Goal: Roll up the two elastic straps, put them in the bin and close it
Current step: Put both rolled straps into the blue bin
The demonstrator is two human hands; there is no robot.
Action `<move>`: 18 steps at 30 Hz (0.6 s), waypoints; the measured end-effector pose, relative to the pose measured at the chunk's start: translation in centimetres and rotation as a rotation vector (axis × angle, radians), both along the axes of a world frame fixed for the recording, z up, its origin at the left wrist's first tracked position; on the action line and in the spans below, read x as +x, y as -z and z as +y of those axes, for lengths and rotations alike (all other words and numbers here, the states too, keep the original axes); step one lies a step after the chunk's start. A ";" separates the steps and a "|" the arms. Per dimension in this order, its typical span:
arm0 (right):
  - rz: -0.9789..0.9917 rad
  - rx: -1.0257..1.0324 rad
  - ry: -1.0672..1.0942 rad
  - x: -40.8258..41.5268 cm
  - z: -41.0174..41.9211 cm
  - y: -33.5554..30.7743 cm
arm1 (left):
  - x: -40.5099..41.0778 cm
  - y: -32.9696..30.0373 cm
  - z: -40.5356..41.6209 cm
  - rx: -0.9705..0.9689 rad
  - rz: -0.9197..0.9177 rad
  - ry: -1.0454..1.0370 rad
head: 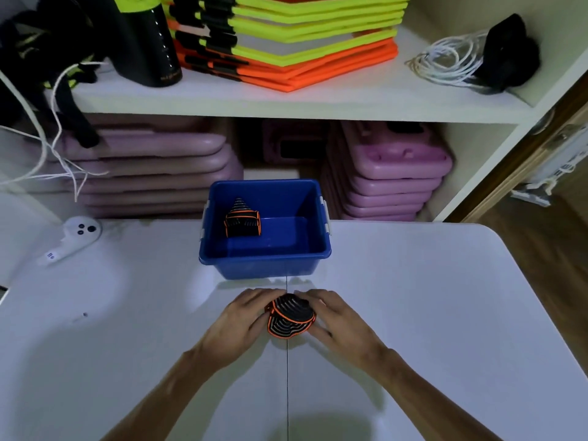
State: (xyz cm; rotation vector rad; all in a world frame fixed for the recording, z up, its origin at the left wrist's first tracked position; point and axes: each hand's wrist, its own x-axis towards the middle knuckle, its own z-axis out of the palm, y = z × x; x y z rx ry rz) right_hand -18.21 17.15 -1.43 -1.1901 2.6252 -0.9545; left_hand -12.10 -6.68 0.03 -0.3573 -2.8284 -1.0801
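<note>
Probably a sports-equipment storeroom: shelves (286, 103) stacked with neon frames (302, 36) and purple foam pads (391, 173).

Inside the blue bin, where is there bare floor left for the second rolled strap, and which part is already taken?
In the blue bin, the first rolled strap fills the back-left corner. The floor to its right, up to the right wall, and the strip along the near wall are bare. Both hands, left hand and right hand, hold the second rolled strap before the bin.
</note>
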 end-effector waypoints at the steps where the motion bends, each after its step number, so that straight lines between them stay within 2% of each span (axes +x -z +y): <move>1: 0.069 -0.017 -0.009 -0.3 -0.3 -1.0 | 0.1 -1.0 -0.4 0.009 0.024 -0.016; 5: 0.315 -0.147 -0.019 -2.8 -2.3 -5.4 | -1.3 -5.2 -2.0 -0.059 0.230 -0.042; 9: 0.327 -0.111 0.033 -6.5 -4.9 -8.3 | -5.1 -6.9 -4.8 -0.136 0.348 -0.098; 14: 0.178 0.083 0.091 -11.6 -8.0 -8.2 | -10.6 -5.2 -9.4 -0.303 0.280 -0.299; 18: 0.088 0.318 0.115 -14.0 -10.3 -6.9 | -12.7 -2.6 -11.7 -0.333 0.122 -0.276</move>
